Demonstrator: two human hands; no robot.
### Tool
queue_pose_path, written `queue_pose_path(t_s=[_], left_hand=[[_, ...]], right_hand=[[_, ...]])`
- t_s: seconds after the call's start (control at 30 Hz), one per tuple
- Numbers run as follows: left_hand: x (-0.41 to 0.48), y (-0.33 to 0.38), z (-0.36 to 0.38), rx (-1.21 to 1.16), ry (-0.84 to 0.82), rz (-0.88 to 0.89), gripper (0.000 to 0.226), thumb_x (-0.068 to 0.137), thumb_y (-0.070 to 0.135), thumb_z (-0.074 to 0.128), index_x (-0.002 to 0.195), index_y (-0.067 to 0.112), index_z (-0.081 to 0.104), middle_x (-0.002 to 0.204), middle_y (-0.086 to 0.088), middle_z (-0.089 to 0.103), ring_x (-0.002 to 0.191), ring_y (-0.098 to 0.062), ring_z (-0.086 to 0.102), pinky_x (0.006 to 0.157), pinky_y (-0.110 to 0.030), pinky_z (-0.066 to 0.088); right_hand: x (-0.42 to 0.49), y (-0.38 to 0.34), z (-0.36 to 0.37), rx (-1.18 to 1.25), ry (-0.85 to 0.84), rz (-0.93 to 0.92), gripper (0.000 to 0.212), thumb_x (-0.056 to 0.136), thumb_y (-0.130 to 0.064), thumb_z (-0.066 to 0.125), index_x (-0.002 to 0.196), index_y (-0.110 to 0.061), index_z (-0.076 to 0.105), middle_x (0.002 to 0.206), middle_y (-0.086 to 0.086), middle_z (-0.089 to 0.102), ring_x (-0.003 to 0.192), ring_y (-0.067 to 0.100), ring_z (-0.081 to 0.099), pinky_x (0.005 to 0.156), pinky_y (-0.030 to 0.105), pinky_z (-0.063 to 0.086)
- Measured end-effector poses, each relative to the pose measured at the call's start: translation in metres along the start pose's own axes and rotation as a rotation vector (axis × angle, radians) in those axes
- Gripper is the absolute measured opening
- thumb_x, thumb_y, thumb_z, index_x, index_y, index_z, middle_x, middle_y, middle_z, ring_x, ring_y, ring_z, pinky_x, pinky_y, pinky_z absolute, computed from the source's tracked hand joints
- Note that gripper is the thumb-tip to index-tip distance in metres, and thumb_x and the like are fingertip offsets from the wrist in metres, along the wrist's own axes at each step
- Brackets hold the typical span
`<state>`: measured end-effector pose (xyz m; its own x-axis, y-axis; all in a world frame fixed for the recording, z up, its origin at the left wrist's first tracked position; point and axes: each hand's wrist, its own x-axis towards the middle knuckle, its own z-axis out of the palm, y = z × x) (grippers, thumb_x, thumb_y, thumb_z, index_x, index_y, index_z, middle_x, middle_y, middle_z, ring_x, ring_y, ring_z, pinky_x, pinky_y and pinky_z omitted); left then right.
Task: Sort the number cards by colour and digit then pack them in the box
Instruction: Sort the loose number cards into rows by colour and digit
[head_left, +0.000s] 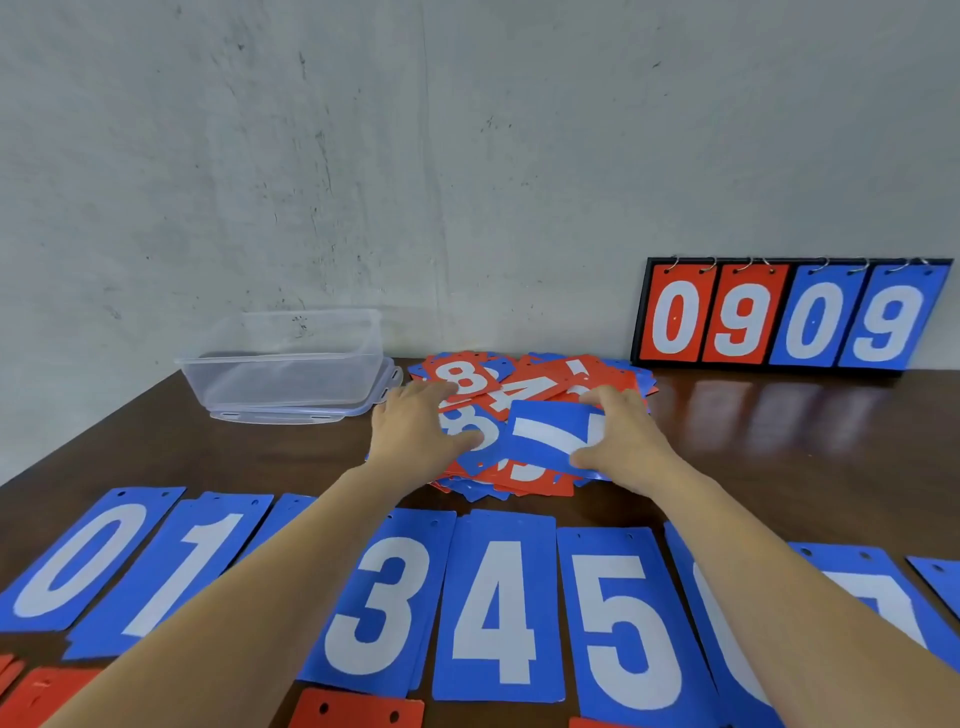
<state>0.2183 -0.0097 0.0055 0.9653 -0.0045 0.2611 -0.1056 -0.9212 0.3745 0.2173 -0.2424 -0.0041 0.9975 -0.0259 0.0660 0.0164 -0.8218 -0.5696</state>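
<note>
hands on card pile (540, 482): left hand (415, 431) flat by red 8 (460, 376), right hand (626, 441) pinching blue card (545, 436); scoreboard (789, 317) reads 0909.

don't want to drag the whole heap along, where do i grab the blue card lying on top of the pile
Take the blue card by its right end, coming from the right, where the right hand pinches it. It is thin and flat, so only an edge gives purchase, and it lies topmost and askew, with nothing over that end. The left hand rests on the pile and could hold it down.
</note>
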Motion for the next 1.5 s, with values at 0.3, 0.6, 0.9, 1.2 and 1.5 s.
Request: queue_pose_path(t_s=[0.3,0.6,0.9,1.2,1.5], left_hand=[[-0.004,0.025,-0.013,0.013,-0.066,0.249,0.051,0.092,0.04,0.06,0.139,0.026,0.048,0.138,0.003,0.054,0.13,-0.021,0.044,0.111,-0.038,0.027],[-0.03,-0.067,-0.068,-0.668,0.093,-0.336,0.021,0.09,0.015,0.065,0.097,-0.005,0.068,0.096,-0.028,0.069,0.081,-0.034,0.066,0.08,-0.046,0.054],[-0.059,-0.104,-0.077,-0.702,0.095,-0.405,0.008,0.09,0.015,0.066,0.083,0.015,0.071,0.088,-0.018,0.073,0.085,-0.039,0.069,0.084,-0.054,0.055],[-0.061,-0.086,-0.077,-0.772,0.073,-0.382,0.008,0.091,0.016,0.065,0.089,0.01,0.071,0.087,-0.017,0.073,0.085,-0.037,0.07,0.081,-0.047,0.057],[-0.063,-0.067,-0.076,-0.882,0.028,-0.381,0.012,0.091,0.011,0.064,0.08,0.015,0.066,0.081,-0.01,0.069,0.072,-0.026,0.064,0.077,-0.04,0.053]], right_hand=[[-0.012,-0.044,-0.02,0.406,-0.015,-0.232,0.042,0.085,0.013,0.054,0.093,-0.028,0.061,0.097,-0.01,0.061,0.091,0.006,0.06,0.06,0.012,0.05],[-0.002,-0.062,0.033,0.091,-0.018,0.074,0.085,0.079,-0.058,0.068,0.142,-0.009,0.04,0.145,0.009,0.044,0.13,0.027,0.043,0.1,0.037,0.04],[0.002,-0.075,0.059,-0.139,0.027,0.128,0.091,0.081,-0.047,0.072,0.149,-0.013,0.022,0.153,0.009,0.031,0.142,0.031,0.024,0.114,0.045,0.024],[0.001,-0.056,0.028,0.421,-0.001,0.325,0.023,0.073,-0.003,0.071,0.083,-0.006,0.05,0.076,0.014,0.063,0.068,0.025,0.062,0.056,0.032,0.049],[-0.028,-0.051,-0.017,0.617,0.185,0.338,0.014,0.079,-0.008,0.067,0.071,-0.006,0.055,0.083,0.024,0.065,0.055,0.027,0.063,0.05,0.029,0.048]])
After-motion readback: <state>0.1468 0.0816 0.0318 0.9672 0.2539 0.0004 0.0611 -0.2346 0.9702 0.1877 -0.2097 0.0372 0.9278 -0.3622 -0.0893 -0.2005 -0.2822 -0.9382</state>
